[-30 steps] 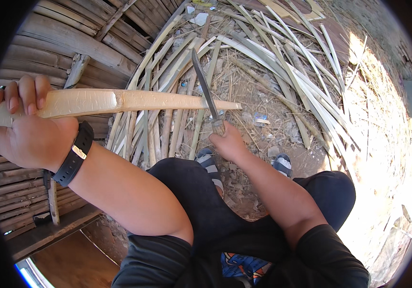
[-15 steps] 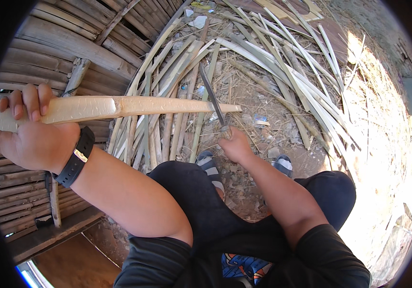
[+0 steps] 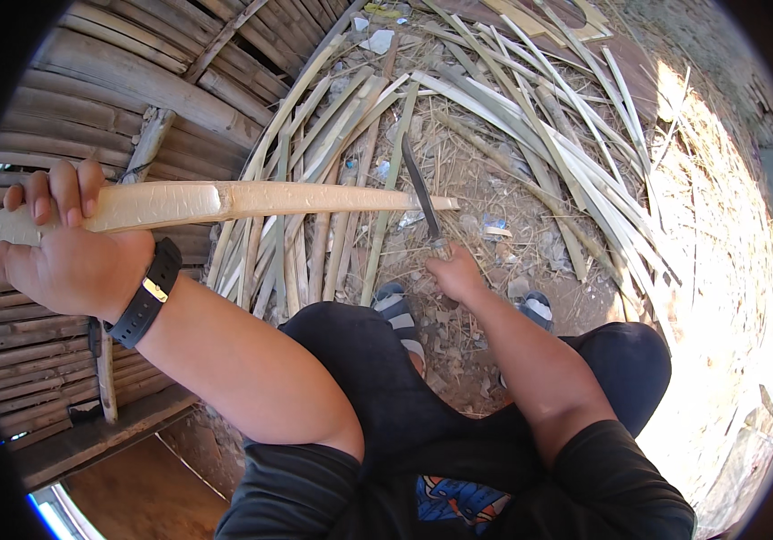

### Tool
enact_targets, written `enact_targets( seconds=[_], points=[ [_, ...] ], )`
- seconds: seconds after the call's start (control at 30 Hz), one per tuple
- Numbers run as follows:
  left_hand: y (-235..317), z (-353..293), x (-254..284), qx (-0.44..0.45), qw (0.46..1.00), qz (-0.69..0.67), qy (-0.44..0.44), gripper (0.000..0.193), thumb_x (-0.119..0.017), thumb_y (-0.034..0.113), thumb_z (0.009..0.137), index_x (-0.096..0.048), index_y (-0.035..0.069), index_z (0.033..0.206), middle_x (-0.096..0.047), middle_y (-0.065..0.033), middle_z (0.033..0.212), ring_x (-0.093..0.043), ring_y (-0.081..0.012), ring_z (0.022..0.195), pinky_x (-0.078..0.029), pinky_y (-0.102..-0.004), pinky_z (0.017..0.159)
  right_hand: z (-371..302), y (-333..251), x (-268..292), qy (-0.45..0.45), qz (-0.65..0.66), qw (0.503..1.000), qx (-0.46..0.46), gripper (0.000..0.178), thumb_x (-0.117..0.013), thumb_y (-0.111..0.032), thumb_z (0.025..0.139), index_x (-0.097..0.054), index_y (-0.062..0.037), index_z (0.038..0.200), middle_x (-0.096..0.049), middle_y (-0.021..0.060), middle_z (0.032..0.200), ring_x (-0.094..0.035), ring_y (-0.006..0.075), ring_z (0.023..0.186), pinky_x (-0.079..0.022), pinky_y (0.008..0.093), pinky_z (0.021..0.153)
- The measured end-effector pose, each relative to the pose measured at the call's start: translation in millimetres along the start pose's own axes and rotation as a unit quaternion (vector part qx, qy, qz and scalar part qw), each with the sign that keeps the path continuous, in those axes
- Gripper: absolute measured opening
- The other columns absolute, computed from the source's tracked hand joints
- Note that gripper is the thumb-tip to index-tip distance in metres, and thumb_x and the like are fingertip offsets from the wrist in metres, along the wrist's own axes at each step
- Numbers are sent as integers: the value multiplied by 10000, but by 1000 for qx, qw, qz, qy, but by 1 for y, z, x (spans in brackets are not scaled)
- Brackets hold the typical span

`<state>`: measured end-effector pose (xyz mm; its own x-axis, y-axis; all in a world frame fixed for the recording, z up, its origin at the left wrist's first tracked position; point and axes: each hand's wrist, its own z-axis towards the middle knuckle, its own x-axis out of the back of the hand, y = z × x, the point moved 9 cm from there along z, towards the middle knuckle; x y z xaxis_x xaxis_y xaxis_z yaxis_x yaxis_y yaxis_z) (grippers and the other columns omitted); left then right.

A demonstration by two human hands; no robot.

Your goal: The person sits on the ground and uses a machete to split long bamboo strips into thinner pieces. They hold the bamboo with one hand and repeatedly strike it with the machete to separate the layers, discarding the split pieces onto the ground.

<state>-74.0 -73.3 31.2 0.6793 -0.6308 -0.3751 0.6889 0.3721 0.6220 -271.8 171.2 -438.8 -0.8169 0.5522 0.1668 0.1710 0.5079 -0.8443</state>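
My left hand (image 3: 67, 238), with a black band on its wrist, is wrapped round the wide end of a long pale bamboo strip (image 3: 305, 197). The strip points to the right across my view and narrows toward its far tip, with a joint ridge near its middle. In my closed right hand (image 3: 456, 273) is the handle of a dark-bladed knife (image 3: 418, 184). Its blade stands across the strip close to the narrow tip, and appears to touch it.
Split bamboo strips (image 3: 530, 135) lie in loose piles over the littered ground ahead. A bamboo slat wall (image 3: 152, 72) rises on the left. My sandalled feet (image 3: 395, 315) are below the knife, and bright sunlight falls on the right.
The knife and my right hand have shifted to the right along the strip, toward its tip. My left hand keeps its grip on the bamboo, nearly still.
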Motion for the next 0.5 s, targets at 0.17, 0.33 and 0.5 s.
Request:
enact_targets(
  seconds=[0.17,0.33,0.5],
  points=[
    [0,2,-5,11,1000,1,-28,582,-405,707,918,-469,128,925,-435,21,728,-387,-118,526,-319,-262,511,-27,-71,-17,-83,89,992,15,300,-620,-130,841,-573,-30,1119,-564,18,649,-526,118,495,-436,279,483],
    [1,3,-4,14,999,-7,-40,600,-406,726,908,-470,130,924,-441,22,725,-391,-122,523,-326,-265,514,-20,-103,-25,-224,87,970,41,283,-621,-113,840,-547,-37,1103,-549,6,658,-514,96,504,-425,257,480],
    [0,5,2,11,1000,-2,-28,607,-402,726,907,-469,122,917,-442,23,722,-399,-123,522,-329,-262,521,-1,-50,7,-172,34,983,-46,498,-636,-143,806,-520,-6,1270,-550,23,651,-522,103,497,-434,273,466]
  ],
)
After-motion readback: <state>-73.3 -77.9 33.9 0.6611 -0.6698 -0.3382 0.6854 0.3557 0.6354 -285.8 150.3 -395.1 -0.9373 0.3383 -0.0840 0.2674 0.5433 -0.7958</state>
